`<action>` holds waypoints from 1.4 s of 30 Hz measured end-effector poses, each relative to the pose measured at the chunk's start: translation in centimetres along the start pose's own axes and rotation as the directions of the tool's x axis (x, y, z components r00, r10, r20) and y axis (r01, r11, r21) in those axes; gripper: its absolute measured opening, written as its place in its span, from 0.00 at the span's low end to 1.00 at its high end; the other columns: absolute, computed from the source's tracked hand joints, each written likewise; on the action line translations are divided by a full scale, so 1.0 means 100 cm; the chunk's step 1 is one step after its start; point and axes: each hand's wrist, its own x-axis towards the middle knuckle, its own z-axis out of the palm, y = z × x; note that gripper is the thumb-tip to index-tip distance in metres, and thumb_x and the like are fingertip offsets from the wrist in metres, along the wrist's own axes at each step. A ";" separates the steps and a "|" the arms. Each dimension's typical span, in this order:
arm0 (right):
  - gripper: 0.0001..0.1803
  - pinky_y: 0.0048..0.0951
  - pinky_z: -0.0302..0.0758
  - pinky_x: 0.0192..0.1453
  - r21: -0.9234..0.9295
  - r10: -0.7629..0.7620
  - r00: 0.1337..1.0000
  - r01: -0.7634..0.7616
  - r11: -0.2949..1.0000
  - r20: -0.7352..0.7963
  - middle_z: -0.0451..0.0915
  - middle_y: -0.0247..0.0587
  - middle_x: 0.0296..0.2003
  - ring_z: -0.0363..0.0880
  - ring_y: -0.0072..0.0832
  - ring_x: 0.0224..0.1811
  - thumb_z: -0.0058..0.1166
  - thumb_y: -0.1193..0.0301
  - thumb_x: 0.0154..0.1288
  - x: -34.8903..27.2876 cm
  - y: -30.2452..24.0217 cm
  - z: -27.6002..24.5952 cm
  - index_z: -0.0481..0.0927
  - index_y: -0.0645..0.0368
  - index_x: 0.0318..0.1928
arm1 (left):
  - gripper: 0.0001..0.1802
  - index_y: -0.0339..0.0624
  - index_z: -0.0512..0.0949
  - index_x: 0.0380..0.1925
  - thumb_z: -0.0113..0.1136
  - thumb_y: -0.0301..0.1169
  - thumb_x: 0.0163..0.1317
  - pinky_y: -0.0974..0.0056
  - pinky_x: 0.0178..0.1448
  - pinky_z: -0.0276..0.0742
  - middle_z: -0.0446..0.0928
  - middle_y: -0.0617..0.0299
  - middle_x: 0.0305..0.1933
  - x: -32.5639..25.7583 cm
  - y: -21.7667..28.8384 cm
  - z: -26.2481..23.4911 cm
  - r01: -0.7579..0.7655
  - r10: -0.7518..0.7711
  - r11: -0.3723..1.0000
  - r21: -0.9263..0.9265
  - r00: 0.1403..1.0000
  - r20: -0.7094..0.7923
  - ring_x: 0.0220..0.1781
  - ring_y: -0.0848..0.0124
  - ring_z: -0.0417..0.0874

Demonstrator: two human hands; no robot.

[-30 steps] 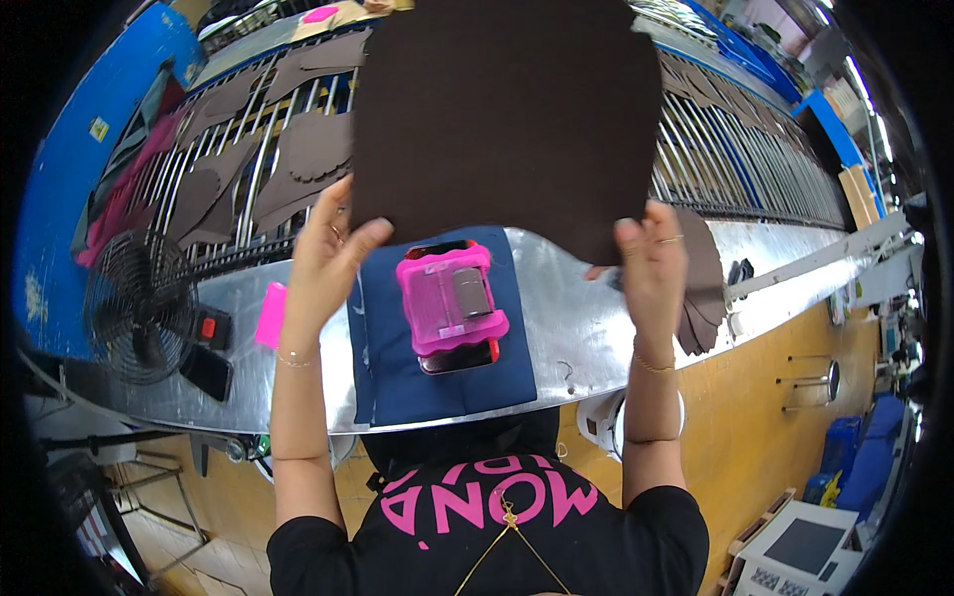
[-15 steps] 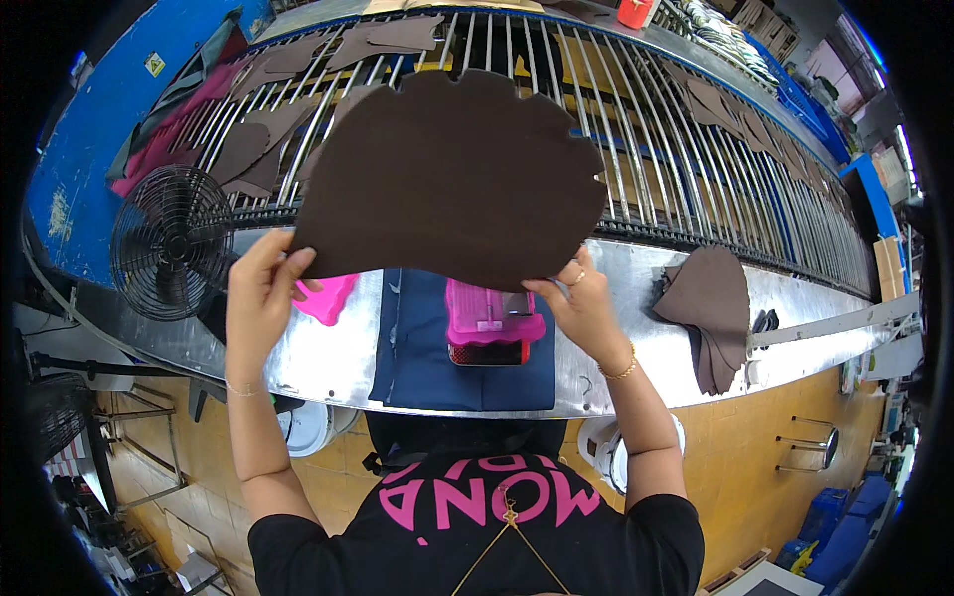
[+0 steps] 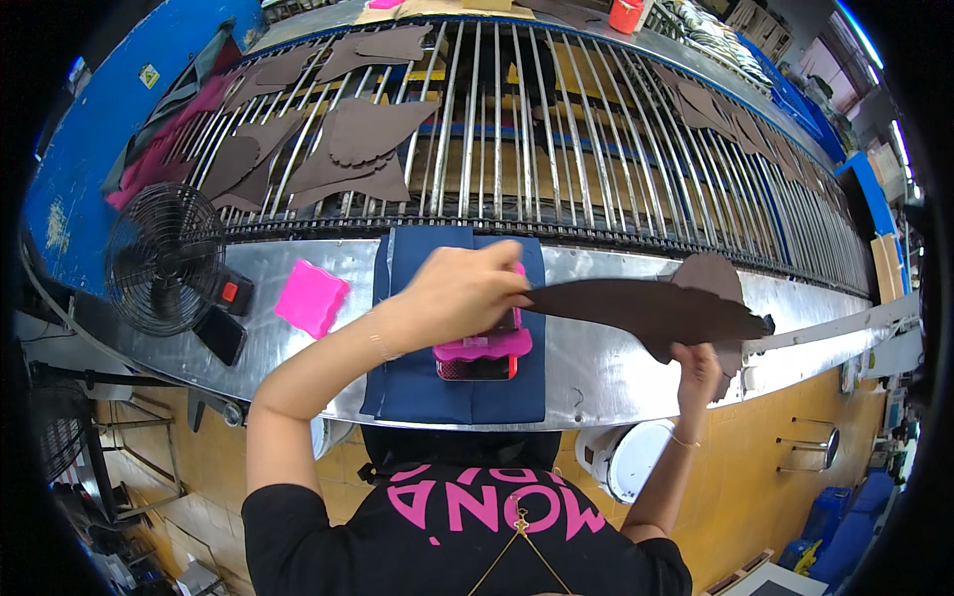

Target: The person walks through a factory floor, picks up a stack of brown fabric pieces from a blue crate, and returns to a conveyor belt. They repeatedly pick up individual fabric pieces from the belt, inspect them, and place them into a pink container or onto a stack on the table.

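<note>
A dark brown fabric piece (image 3: 626, 306) is stretched between my hands, tilted so that it looks narrow. My left hand (image 3: 475, 288) pinches its left end above the pink box. My right hand (image 3: 698, 372) grips its lower edge farther right. Under the fabric's right end lies a stack of brown cut pieces (image 3: 708, 266), partly covered. The pink box (image 3: 482, 348) sits on a black and red object (image 3: 477, 369), both on a folded navy cloth (image 3: 417, 387). My left hand hides part of the box.
Beyond the metal table (image 3: 596, 387) runs a rack of metal bars (image 3: 497, 149), with brown pieces (image 3: 368, 134) on its left side. A black fan (image 3: 167, 260), a phone (image 3: 221, 335) and a pink scalloped piece (image 3: 311, 298) stand or lie at left. A white arm (image 3: 835, 323) crosses at right.
The brown piece has moved from in front of me to the right and tilted nearly edge-on. Both hands moved right with it, uncovering the rack and the brown pieces behind.
</note>
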 end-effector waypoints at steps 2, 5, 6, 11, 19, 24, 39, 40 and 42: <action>0.06 0.20 0.70 0.38 0.112 0.030 0.996 -0.020 0.993 -0.088 0.79 0.31 0.29 0.71 0.16 0.32 0.56 0.77 0.64 0.005 -0.005 -0.029 0.81 0.65 0.40 | 0.09 0.45 0.81 0.32 0.66 0.35 0.53 0.56 0.34 0.76 0.72 0.60 0.41 0.025 0.007 0.013 -0.076 0.076 0.997 -0.001 0.990 0.119 0.34 0.59 0.80; 0.09 0.18 0.70 0.39 -0.113 -0.008 0.993 -0.005 0.994 -0.120 0.79 0.32 0.33 0.70 0.15 0.34 0.53 0.74 0.68 0.025 -0.044 -0.059 0.79 0.66 0.44 | 0.13 0.43 0.80 0.40 0.64 0.37 0.57 0.59 0.35 0.75 0.75 0.56 0.36 0.064 0.014 0.020 -0.131 0.109 0.930 -0.344 0.991 -0.082 0.32 0.59 0.79; 0.11 0.18 0.70 0.41 -0.148 -0.014 0.994 -0.002 0.989 -0.107 0.80 0.33 0.34 0.71 0.16 0.36 0.52 0.74 0.68 0.032 -0.050 -0.062 0.78 0.66 0.47 | 0.13 0.42 0.79 0.40 0.64 0.37 0.58 0.61 0.35 0.75 0.76 0.55 0.33 0.079 0.020 0.009 -0.116 0.080 0.883 -0.455 0.992 -0.098 0.30 0.60 0.79; 0.14 0.22 0.70 0.48 -0.182 -0.049 0.985 0.019 0.983 -0.163 0.81 0.38 0.37 0.75 0.20 0.41 0.52 0.73 0.68 0.066 -0.082 -0.037 0.77 0.62 0.52 | 0.11 0.38 0.77 0.35 0.60 0.35 0.63 0.70 0.20 0.69 0.72 0.64 0.16 0.109 -0.007 -0.008 0.049 -0.210 0.794 -0.605 0.957 -0.198 0.16 0.79 0.73; 0.13 0.22 0.73 0.49 0.023 0.164 0.980 -0.163 0.986 -0.115 0.82 0.39 0.38 0.79 0.22 0.42 0.51 0.71 0.69 0.054 -0.016 -0.019 0.77 0.64 0.50 | 0.21 0.44 0.65 0.59 0.50 0.23 0.66 0.72 0.26 0.80 0.74 0.59 0.45 0.019 -0.201 -0.026 0.217 -0.802 0.397 -0.892 0.554 -0.223 0.23 0.75 0.77; 0.13 0.22 0.74 0.50 0.019 0.237 0.964 -0.236 0.971 -0.123 0.82 0.41 0.38 0.80 0.24 0.43 0.51 0.70 0.70 0.046 -0.009 -0.010 0.78 0.66 0.48 | 0.15 0.39 0.66 0.51 0.48 0.19 0.64 0.68 0.20 0.79 0.74 0.56 0.38 -0.046 -0.313 0.009 0.209 -0.935 0.242 -0.947 0.311 -0.171 0.21 0.68 0.78; 0.12 0.25 0.75 0.46 -0.222 0.193 0.971 -0.222 0.949 -0.143 0.83 0.44 0.38 0.82 0.28 0.41 0.53 0.69 0.67 0.039 -0.008 -0.019 0.80 0.64 0.46 | 0.30 0.26 0.56 0.52 0.62 0.31 0.61 0.65 0.16 0.76 0.75 0.52 0.24 -0.049 -0.316 0.016 0.564 -0.981 0.176 -0.807 0.035 -0.190 0.16 0.67 0.78; 0.12 0.27 0.75 0.46 -0.272 0.167 0.975 -0.203 0.941 -0.149 0.83 0.45 0.39 0.82 0.30 0.41 0.54 0.69 0.66 0.039 -0.001 -0.022 0.80 0.63 0.45 | 0.36 0.23 0.56 0.51 0.67 0.36 0.56 0.67 0.12 0.70 0.73 0.53 0.19 -0.055 -0.317 0.012 0.578 -0.967 0.233 -0.782 0.050 -0.250 0.12 0.70 0.74; 0.13 0.31 0.75 0.47 -0.412 0.083 0.975 -0.163 0.897 -0.204 0.82 0.47 0.40 0.81 0.36 0.41 0.54 0.67 0.66 0.043 0.019 -0.035 0.80 0.63 0.46 | 0.21 0.32 0.67 0.33 0.67 0.37 0.56 0.70 0.09 0.57 0.71 0.59 0.14 -0.066 -0.320 0.003 0.556 -0.937 0.330 -0.763 0.096 -0.335 0.08 0.75 0.68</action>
